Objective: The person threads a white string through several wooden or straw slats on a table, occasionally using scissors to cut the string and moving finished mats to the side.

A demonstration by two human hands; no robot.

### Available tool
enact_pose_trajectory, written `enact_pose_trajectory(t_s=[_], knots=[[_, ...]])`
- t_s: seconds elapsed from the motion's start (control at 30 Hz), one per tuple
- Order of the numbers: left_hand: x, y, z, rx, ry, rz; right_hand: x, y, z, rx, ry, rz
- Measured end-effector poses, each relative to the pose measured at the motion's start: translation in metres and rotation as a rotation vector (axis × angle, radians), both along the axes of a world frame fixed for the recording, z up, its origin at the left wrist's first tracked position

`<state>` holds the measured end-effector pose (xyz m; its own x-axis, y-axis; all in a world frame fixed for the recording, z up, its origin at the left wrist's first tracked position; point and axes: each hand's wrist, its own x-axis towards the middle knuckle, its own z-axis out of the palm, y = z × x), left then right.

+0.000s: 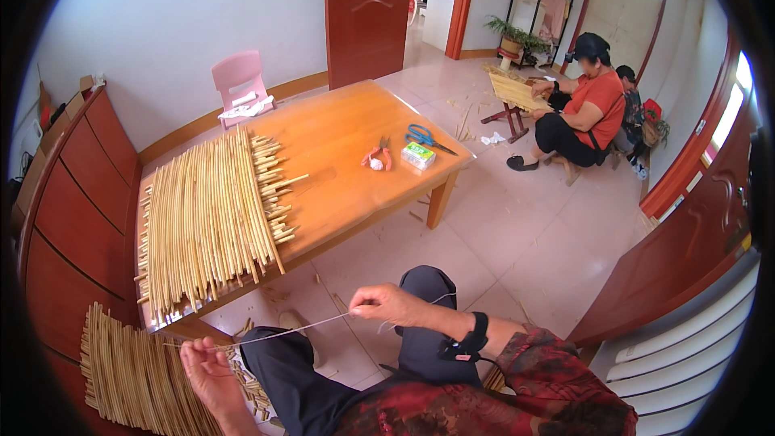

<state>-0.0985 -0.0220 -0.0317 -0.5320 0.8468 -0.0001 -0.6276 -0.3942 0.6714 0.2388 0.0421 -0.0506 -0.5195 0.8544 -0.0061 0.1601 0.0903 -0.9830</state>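
A thin pale string (282, 331) runs taut across my lap between my two hands. My right hand (389, 307) pinches it above my knee, and a loose length trails behind that wrist. My left hand (208, 370), lower and to the left, has its fingertips closed on the string near its other end. Just beyond, a mat of straw-coloured stalks (210, 214) lies on the left part of the wooden table (339, 133), its ends uneven on the right. Another bound mat of stalks (145, 371) is at the lower left, beside my left hand.
Red-handled pliers (378, 157), blue-handled scissors (428, 139) and a small green-and-white pack (418, 156) lie on the table. A pink chair (240, 85) stands behind it. At the right, a seated person (593, 105) works on another mat (517, 90). Cut stalk pieces (250, 379) litter the floor.
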Motion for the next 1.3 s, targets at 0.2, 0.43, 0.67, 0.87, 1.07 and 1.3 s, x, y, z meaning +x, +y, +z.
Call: enact_pose_trajectory(t_s=[0.2, 0.43, 0.67, 0.87, 1.07, 1.3], knots=[[-0.094, -0.026, -0.042, -0.009, 0.117, 0.07, 0.08, 0.008, -0.009, 0.083, -0.185, -0.169], [-0.178, -0.063, -0.111, -0.185, 0.037, 0.284, 0.163, 0.009, -0.018, 0.057, -0.307, -0.364], [-0.21, -0.087, -0.138, -0.287, 0.086, 0.282, 0.201, 0.02, -0.024, 0.034, -0.418, -0.475], [-0.241, -0.113, -0.146, -0.316, 0.041, 0.255, 0.2, 0.025, -0.021, 0.096, -0.434, -0.514], [-0.234, -0.113, -0.14, -0.501, 0.062, 0.36, 0.224, 0.013, -0.018, 0.204, -0.584, -0.548], [-0.194, -0.107, -0.108, -0.611, 0.06, 0.294, 0.238, 0.01, -0.029, 0.251, -0.648, -0.599]])
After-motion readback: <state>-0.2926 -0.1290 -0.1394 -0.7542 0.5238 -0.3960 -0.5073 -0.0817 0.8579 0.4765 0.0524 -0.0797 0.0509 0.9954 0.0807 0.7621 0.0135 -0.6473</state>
